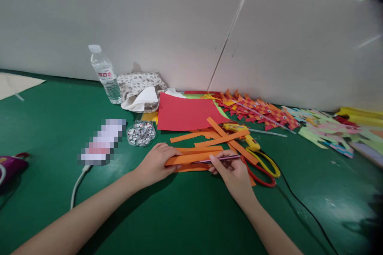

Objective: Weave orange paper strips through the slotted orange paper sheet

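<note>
My left hand (pixel 160 164) grips the left end of an orange paper strip (pixel 188 158) between thumb and fingers, just above the table. My right hand (pixel 231 169) is closed round a slim pink and dark pencil (pixel 221 159), its tip pointing left along the strip. The right hand's fingers also reach the strip's right end. More orange strips (pixel 197 169) lie beneath and behind both hands. Beside my right hand are scissors (pixel 263 181) with one red and one yellow handle loop; their blades are mostly hidden.
Behind the strips lie a red paper sheet (pixel 187 111) and a yellow glue gun (pixel 253 143) with a black cable. Woven red-orange paper fish (pixel 260 109) are piled at right. A bag of googly eyes (pixel 141 133), a phone (pixel 103 141) and a water bottle (pixel 106 75) stand left.
</note>
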`<action>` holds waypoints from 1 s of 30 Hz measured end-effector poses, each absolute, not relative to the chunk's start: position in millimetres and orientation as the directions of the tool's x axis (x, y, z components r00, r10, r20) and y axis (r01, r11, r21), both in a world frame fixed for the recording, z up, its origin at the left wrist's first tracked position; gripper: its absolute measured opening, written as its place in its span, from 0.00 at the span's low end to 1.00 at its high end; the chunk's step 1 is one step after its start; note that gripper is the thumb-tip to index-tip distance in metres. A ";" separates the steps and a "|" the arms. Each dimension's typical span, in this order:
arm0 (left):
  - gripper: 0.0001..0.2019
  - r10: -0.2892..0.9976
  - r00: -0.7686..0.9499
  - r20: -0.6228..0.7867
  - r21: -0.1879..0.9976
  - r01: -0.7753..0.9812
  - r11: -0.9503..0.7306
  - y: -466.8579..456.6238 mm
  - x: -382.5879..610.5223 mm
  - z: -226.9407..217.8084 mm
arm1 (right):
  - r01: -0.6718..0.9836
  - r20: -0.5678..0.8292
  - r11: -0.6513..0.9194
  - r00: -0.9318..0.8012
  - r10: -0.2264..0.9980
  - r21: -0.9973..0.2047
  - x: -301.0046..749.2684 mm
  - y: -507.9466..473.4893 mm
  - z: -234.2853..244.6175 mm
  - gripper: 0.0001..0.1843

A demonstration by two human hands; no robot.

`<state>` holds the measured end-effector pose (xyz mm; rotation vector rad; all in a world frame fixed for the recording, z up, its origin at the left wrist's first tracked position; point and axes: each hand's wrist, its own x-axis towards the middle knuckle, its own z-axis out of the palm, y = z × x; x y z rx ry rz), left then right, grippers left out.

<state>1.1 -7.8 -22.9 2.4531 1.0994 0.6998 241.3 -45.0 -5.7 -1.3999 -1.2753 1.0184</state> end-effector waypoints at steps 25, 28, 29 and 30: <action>0.08 0.763 0.585 0.274 0.477 0.606 -0.636 -9.8 1.4 -17.5 | 0.095 0.014 -0.003 0.174 0.985 -0.995 245.6 -43.6 -3.9 0.19; 0.06 0.771 0.574 0.276 0.453 0.630 -0.631 -10.6 0.2 -16.2 | 0.098 0.013 -0.005 0.179 0.984 -0.995 244.8 -43.3 -2.8 0.19; 0.06 0.774 0.568 0.281 0.443 0.638 -0.630 -10.6 -0.5 -16.1 | 0.099 0.010 -0.008 0.177 0.984 -0.995 244.3 -43.2 -2.5 0.19; 0.07 0.777 0.562 0.285 0.432 0.648 -0.627 -10.6 -1.3 -16.1 | 0.096 0.006 -0.011 0.173 0.985 -0.995 243.8 -43.2 -2.3 0.19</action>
